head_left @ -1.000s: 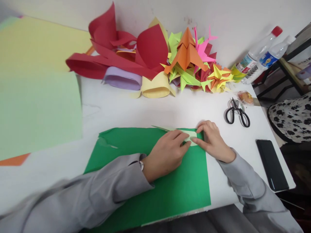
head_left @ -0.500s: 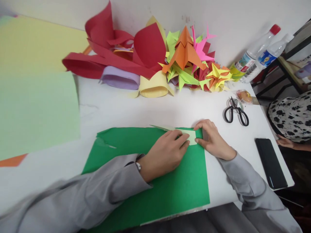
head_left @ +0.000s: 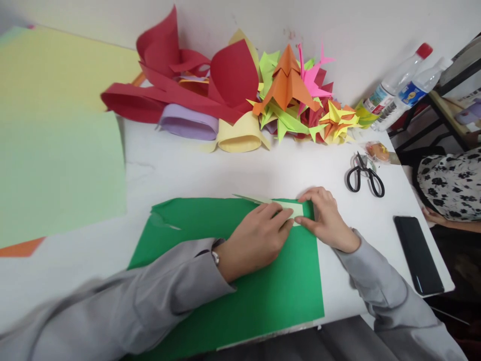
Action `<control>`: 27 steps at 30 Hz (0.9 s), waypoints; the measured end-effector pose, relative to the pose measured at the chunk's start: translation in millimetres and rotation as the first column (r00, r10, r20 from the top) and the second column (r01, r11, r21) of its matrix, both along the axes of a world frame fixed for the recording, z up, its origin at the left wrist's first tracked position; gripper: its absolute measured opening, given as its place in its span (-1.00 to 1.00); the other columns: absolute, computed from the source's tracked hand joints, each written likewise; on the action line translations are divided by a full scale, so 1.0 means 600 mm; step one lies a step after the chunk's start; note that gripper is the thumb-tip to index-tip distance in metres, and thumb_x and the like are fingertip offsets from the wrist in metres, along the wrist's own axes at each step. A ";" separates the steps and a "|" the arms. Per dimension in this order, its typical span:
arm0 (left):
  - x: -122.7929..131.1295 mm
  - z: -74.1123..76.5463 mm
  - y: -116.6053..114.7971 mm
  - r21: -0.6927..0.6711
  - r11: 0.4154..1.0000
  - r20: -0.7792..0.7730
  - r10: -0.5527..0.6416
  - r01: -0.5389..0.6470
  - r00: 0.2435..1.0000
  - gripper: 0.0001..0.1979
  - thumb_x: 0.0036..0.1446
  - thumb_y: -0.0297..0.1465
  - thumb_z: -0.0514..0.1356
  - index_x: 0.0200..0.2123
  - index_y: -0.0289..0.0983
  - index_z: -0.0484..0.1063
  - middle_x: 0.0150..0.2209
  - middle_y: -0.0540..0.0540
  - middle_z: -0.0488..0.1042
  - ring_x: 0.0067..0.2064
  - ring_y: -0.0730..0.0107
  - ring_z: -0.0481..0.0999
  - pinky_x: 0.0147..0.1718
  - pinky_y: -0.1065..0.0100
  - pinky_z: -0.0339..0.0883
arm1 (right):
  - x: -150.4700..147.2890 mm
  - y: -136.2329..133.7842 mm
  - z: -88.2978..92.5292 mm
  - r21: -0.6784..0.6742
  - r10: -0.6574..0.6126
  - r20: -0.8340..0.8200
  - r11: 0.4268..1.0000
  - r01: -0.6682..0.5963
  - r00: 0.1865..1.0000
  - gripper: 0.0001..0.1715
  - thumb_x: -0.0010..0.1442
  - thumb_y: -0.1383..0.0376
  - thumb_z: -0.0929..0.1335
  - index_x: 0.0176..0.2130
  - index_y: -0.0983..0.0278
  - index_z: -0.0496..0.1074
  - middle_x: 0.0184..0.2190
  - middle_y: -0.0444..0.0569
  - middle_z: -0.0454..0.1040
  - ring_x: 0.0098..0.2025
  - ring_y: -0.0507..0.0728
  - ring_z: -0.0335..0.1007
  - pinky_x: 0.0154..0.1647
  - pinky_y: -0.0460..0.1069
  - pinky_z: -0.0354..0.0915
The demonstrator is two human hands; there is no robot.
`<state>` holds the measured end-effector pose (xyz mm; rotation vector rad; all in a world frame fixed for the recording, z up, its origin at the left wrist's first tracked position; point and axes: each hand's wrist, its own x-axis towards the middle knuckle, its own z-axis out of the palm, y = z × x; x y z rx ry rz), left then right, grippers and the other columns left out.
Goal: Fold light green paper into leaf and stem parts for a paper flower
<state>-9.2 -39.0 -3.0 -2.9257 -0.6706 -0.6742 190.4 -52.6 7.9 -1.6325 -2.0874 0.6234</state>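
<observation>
A small piece of folded pale green paper (head_left: 297, 212) lies near the far right corner of a green board (head_left: 263, 296). One long, pointed end of it sticks out to the left and rises slightly. My left hand (head_left: 259, 240) rests over the paper with curled fingers, pinning it and hiding its middle. At the right end my right hand (head_left: 328, 220) holds the paper, thumb tip on the near edge and forefinger at the far edge. The fold under my left fingers is hidden.
Black-handled scissors (head_left: 364, 175) and a phone (head_left: 418, 254) lie right of the board. Behind are red paper shapes (head_left: 233, 75), folded paper figures (head_left: 287, 85) and bottles (head_left: 409, 90). Large pale green paper (head_left: 56, 175) lies left. Another person (head_left: 451, 185) is at the right edge.
My right thumb has slid left along the near edge of the paper, closer to my left fingertips. My left hand stays in place, and the view has shifted slightly.
</observation>
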 end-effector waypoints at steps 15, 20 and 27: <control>0.000 -0.006 0.001 0.084 0.996 0.181 -0.002 -0.013 0.983 -0.79 0.12 -0.58 0.07 -0.41 -0.38 0.51 -0.22 -0.21 0.57 -0.23 0.23 0.46 -0.27 0.21 0.41 | 0.009 0.000 0.007 -0.030 0.078 -0.031 0.996 -0.079 0.996 -0.56 0.06 0.47 0.30 -0.05 0.16 0.34 -0.03 0.02 0.31 0.08 0.25 0.18 0.07 0.24 0.09; -0.001 -0.005 0.012 0.043 0.998 0.260 0.029 -0.042 0.965 -0.82 0.11 -0.59 0.09 -0.40 -0.35 0.49 -0.21 -0.20 0.57 -0.16 0.19 0.44 -0.24 0.16 0.39 | 0.005 -0.002 0.002 0.023 0.066 0.041 0.998 -0.067 0.997 -0.61 0.08 0.28 0.39 -0.06 0.17 0.36 -0.03 0.04 0.31 0.05 0.27 0.20 0.05 0.23 0.11; -0.012 -0.007 0.029 0.016 1.000 0.233 -0.011 0.007 0.972 -0.80 0.11 -0.62 0.06 -0.38 -0.34 0.46 -0.14 -0.18 0.57 -0.06 0.20 0.46 -0.05 0.10 0.35 | 0.004 -0.002 -0.001 0.082 0.105 0.055 0.991 -0.109 0.993 -0.58 0.06 0.29 0.41 -0.06 0.18 0.34 -0.02 0.06 0.34 0.05 0.28 0.22 0.04 0.24 0.14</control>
